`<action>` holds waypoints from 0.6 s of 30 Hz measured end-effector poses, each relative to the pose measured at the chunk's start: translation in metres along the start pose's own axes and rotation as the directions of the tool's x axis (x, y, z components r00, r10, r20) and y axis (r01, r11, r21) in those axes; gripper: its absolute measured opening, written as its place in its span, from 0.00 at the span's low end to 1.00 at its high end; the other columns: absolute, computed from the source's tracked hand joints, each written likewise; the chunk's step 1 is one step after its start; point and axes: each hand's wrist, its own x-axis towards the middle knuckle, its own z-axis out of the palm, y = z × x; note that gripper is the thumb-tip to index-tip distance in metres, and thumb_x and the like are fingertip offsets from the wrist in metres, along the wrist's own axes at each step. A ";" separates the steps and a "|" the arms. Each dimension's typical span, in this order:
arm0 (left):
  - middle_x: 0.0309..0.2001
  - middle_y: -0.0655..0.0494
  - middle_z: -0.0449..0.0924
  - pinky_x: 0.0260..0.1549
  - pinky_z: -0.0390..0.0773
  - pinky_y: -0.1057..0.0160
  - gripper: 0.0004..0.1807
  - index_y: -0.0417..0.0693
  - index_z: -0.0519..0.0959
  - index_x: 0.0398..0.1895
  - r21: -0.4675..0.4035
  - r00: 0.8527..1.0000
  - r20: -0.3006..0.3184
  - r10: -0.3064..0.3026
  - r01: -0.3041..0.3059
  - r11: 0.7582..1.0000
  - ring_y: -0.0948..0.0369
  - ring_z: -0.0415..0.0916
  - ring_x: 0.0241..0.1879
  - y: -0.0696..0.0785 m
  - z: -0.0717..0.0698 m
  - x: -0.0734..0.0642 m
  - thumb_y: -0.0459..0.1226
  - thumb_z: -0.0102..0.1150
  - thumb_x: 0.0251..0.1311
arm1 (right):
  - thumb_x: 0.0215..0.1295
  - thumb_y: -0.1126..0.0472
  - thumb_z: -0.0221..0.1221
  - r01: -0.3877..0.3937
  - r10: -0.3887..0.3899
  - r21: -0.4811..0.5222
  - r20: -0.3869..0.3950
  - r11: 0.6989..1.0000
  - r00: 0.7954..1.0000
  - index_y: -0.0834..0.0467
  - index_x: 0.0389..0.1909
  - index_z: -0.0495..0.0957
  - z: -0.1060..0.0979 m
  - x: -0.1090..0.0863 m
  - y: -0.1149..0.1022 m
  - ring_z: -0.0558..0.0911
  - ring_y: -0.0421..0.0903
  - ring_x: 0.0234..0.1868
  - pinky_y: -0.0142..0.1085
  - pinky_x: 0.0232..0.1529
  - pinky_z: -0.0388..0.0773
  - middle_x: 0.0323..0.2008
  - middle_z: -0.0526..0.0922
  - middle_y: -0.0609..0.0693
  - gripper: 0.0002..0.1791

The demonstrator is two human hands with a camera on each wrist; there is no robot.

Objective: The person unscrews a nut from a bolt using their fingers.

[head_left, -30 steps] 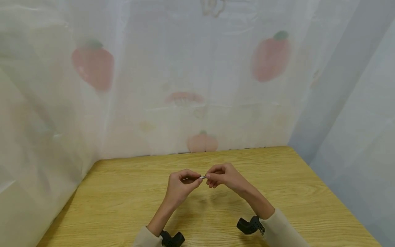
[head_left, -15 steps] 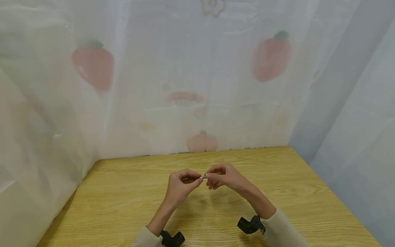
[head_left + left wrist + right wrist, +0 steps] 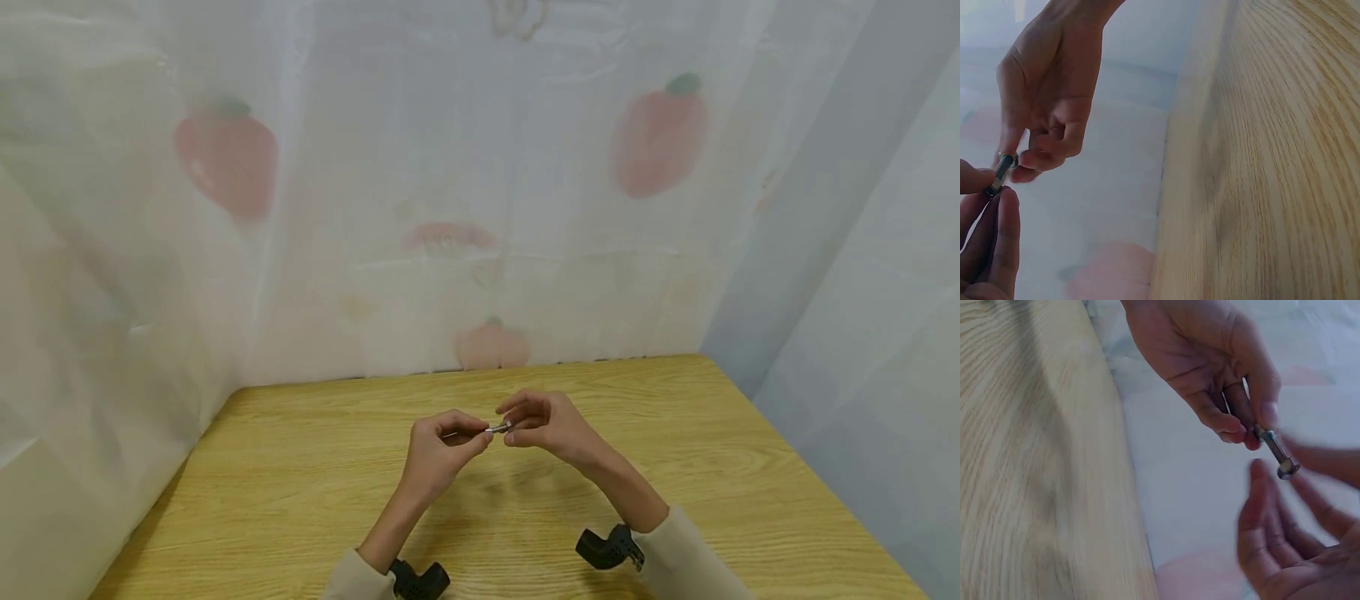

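Above the table (image 3: 300, 483), a bolt (image 3: 497, 428) is pinched at one end by the left hand (image 3: 438, 450), its long axis lying level toward the right hand (image 3: 543, 425), whose loosely curled fingertips (image 3: 1019, 164) meet the nut (image 3: 1287, 469) at its far end.

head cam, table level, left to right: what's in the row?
Left wrist camera → left hand → bolt, pinched by the left hand with the right fingers at its nut end → right hand → right wrist camera, all over the wooden table.
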 end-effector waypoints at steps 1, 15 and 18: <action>0.36 0.48 0.85 0.35 0.86 0.62 0.07 0.45 0.86 0.35 -0.002 1.000 -0.001 0.003 -0.003 1.000 0.58 0.85 0.34 0.000 0.000 0.000 0.39 0.69 0.55 | 0.65 0.59 0.61 -0.017 0.017 0.002 0.005 1.000 1.000 0.63 0.55 0.75 0.000 0.000 0.000 0.85 0.54 0.41 0.48 0.44 0.84 0.44 0.82 0.67 0.20; 0.36 0.47 0.85 0.36 0.86 0.62 0.08 0.47 0.86 0.34 -0.003 1.000 -0.004 0.000 0.000 1.000 0.58 0.85 0.35 0.001 0.000 -0.001 0.40 0.69 0.55 | 0.66 0.64 0.60 0.078 -0.078 -0.012 0.010 0.997 0.997 0.67 0.46 0.78 0.000 0.001 0.003 0.84 0.47 0.36 0.39 0.39 0.84 0.39 0.81 0.68 0.12; 0.37 0.47 0.85 0.36 0.86 0.62 0.08 0.46 0.86 0.35 -0.010 1.000 -0.001 -0.004 0.004 1.000 0.58 0.85 0.34 0.001 0.000 -0.001 0.40 0.69 0.55 | 0.63 0.65 0.62 0.101 -0.102 -0.025 -0.011 0.995 0.995 0.67 0.44 0.79 0.000 0.001 0.004 0.85 0.49 0.37 0.41 0.41 0.84 0.40 0.80 0.68 0.12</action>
